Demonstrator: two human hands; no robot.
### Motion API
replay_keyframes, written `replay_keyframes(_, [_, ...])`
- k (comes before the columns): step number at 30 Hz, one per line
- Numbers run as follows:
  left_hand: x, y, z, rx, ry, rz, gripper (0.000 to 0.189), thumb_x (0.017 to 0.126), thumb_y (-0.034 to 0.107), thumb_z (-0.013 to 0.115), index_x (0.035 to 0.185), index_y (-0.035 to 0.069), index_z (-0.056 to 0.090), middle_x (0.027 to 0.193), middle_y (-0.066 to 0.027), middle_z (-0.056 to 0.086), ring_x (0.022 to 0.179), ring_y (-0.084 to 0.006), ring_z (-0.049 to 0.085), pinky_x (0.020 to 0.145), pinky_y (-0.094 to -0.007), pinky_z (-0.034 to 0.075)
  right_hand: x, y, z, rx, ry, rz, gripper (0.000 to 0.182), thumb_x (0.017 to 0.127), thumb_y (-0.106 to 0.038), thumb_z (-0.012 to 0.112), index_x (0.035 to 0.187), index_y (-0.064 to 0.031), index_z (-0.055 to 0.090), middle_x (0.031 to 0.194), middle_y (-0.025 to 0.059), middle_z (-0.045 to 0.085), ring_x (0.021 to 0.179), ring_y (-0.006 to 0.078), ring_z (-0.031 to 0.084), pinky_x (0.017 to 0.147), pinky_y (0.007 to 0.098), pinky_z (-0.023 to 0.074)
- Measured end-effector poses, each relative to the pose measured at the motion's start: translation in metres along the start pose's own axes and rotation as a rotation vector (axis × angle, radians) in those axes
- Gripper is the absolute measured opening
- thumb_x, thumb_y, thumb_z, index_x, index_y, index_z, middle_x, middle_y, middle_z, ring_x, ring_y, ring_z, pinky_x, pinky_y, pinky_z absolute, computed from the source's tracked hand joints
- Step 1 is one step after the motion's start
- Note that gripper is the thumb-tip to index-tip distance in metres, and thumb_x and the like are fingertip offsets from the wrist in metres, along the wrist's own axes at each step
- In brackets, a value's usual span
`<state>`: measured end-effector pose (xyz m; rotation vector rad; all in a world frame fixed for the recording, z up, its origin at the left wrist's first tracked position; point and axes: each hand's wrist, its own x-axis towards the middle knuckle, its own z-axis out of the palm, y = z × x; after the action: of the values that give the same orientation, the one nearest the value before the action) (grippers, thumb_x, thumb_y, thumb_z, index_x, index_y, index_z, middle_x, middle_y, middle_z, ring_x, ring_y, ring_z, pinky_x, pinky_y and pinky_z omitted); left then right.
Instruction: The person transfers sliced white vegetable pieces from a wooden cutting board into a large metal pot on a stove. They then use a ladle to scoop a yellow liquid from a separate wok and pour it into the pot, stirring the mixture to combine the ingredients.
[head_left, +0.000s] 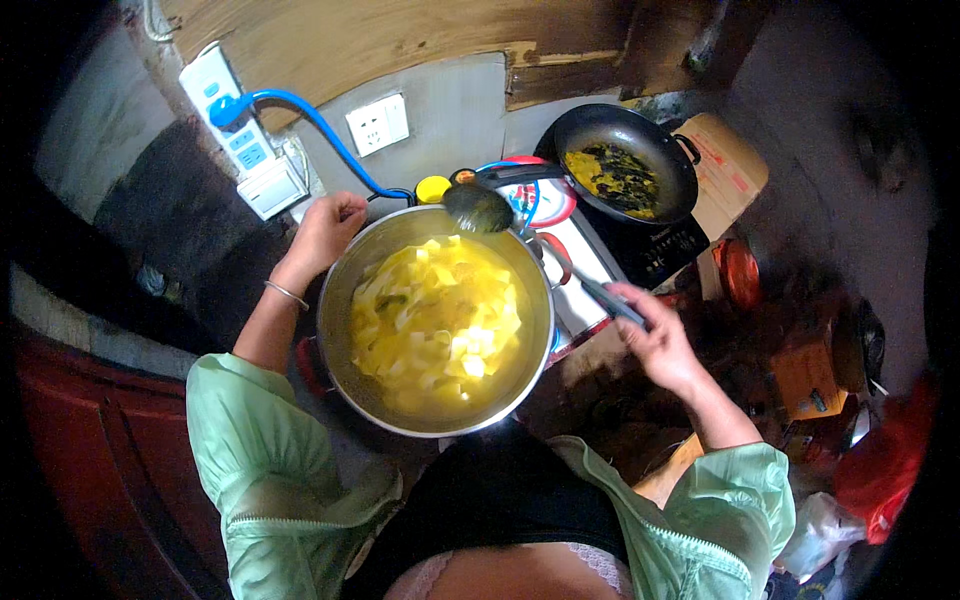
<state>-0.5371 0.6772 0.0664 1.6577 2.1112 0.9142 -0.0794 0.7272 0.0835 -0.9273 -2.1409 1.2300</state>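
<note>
A large metal pot (324, 300) stands before me, holding yellowish broth with pale cut pieces (442, 322) that look like tofu. My right hand (654, 337) grips the grey handle of a ladle (480, 208) on the pot's right. The ladle's dark bowl is over the far rim, above the broth. Beyond the pot's upper left rim is my left hand (330, 231), its fingers curled together and the thumb against them. No object shows in it.
A black frying pan (679, 195) with dark and yellow food sits on an induction cooker (667, 251) at upper right. A yellow lid (433, 190) and a patterned plate (551, 201) lie behind the pot. A blue cable (319, 124) runs from a power strip (225, 112). Cardboard (724, 169) lies behind the pan.
</note>
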Motion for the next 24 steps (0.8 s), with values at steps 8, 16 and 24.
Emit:
replay_keyframes(8, [0.045, 0.026, 0.057, -0.059, -0.083, 0.102, 0.02, 0.084, 0.011, 0.063, 0.096, -0.004, 0.062, 0.082, -0.0137, 0.066, 0.075, -0.0169, 0.062, 0.07, -0.0317, 0.049, 0.076, 0.102, -0.097, 0.459, 0.337, 0.322, 0.041, 0.09, -0.009, 0.05, 0.13, -0.0058, 0.045, 0.07, -0.0022, 0.048, 0.056, 0.0055, 0.042, 0.049, 0.0216, 0.0333])
replay_keyframes(16, [0.111, 0.082, 0.118, 0.142, -0.081, 0.168, 0.03, 0.08, 0.015, 0.067, 0.103, -0.003, 0.063, 0.096, -0.0211, 0.065, 0.093, -0.0342, 0.063, 0.081, -0.0389, 0.049, 0.18, 0.23, -0.145, -0.446, 0.477, 0.179, 0.044, 0.084, -0.015, 0.056, 0.127, -0.0079, 0.05, 0.116, 0.0199, 0.06, 0.107, 0.0342, 0.058, 0.091, 0.0391, 0.0456])
replay_keyframes(24, [0.157, 0.063, 0.163, 0.264, -0.147, 0.094, 0.039, 0.073, 0.013, 0.074, 0.108, 0.0, 0.062, 0.095, -0.0232, 0.065, 0.093, -0.0375, 0.062, 0.082, -0.0415, 0.048, 0.152, 0.146, -0.152, -0.859, 0.017, -0.035, 0.043, 0.079, -0.009, 0.056, 0.122, -0.0162, 0.056, 0.099, 0.019, 0.063, 0.091, 0.036, 0.062, 0.078, 0.0445, 0.0511])
